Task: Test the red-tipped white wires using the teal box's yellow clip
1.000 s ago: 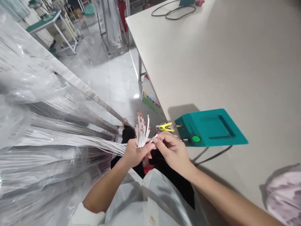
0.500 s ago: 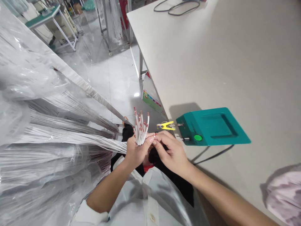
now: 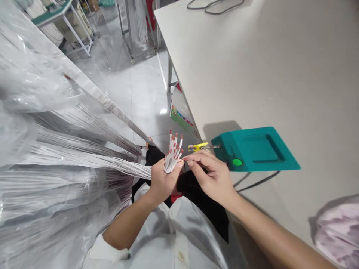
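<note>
While the right side of the view is being filled by a pale worktable [image 3: 252, 82], whose right end is being cut off by the frame, the left side is being covered by wire bundles in clear plastic [image 3: 36, 153], their detail being softened by glare. Near the table's edge, a teal device [image 3: 260, 147] is being supported by the tabletop. At the lower right, a pink cloth [image 3: 338, 231] is being cropped.

Between the plastic-wrapped wires and the device, a bunch of white wires [image 3: 173, 151] is being held in the closed left hand [image 3: 164, 179], its reddish ends being fanned upward above the thumb; the gripped stretch is being hidden by the palm. Just beside the bunch, one wire's tip [image 3: 184, 160] is being met by the right hand [image 3: 187, 160], whose thumb and index finger are being held narrowly apart; whether it is being pinched or merely touched cannot be told. Above those fingers, a yellow clip [image 3: 199, 146] is being carried on a metal rod.
</note>
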The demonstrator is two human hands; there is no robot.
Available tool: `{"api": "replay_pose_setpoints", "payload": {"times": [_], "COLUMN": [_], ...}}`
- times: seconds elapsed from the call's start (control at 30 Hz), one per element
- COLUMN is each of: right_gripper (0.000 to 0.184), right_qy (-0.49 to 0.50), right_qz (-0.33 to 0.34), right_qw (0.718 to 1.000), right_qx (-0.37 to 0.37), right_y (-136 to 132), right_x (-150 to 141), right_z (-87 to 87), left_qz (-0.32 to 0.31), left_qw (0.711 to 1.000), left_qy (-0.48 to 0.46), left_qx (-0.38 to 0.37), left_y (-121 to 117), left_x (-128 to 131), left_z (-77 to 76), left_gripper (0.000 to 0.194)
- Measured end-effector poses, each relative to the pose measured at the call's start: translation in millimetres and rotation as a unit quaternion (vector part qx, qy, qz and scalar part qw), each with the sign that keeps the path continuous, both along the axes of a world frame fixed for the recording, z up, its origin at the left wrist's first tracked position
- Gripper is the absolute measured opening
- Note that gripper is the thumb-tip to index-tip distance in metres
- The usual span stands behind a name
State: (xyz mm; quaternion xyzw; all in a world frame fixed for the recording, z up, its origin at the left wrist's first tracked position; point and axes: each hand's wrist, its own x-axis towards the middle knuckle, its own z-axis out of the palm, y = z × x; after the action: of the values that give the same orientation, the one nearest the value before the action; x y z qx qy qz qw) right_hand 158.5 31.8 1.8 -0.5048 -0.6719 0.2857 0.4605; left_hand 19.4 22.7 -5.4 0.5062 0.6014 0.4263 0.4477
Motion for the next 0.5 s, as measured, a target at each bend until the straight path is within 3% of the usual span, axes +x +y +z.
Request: {"api": "replay_pose_setpoints", "payload": {"times": [0.2,0.4,0.5], "right_gripper": [0.008,0.019,0.019], "right_qy": [-0.046,0.099,0.127], "right_qz": [0.014,0.024,0.012], "right_qw": [0.999,0.983,0.978], "right_qx": [-0.002,-0.152,-0.162], "right_y": [1.7,2.8,0.6], "right_x": [-3.2,-8.6,-13.7], "right_z": [2.4,-4.9,-11.1], "left_qz": [-0.037,-0.015,0.002], "left_qw": [0.996,0.994,0.988], "left_qy": [0.081,-0.067,-0.106], "left_qx": [0.010,-0.090,-0.114], "left_y": [-0.3,-0.1,-1.6], "left_x": [-3.8,-1.3,-3.1], "left_z": [-1.0,14.1,16.0], "left_gripper": [0.018,0.019,0.023]}}
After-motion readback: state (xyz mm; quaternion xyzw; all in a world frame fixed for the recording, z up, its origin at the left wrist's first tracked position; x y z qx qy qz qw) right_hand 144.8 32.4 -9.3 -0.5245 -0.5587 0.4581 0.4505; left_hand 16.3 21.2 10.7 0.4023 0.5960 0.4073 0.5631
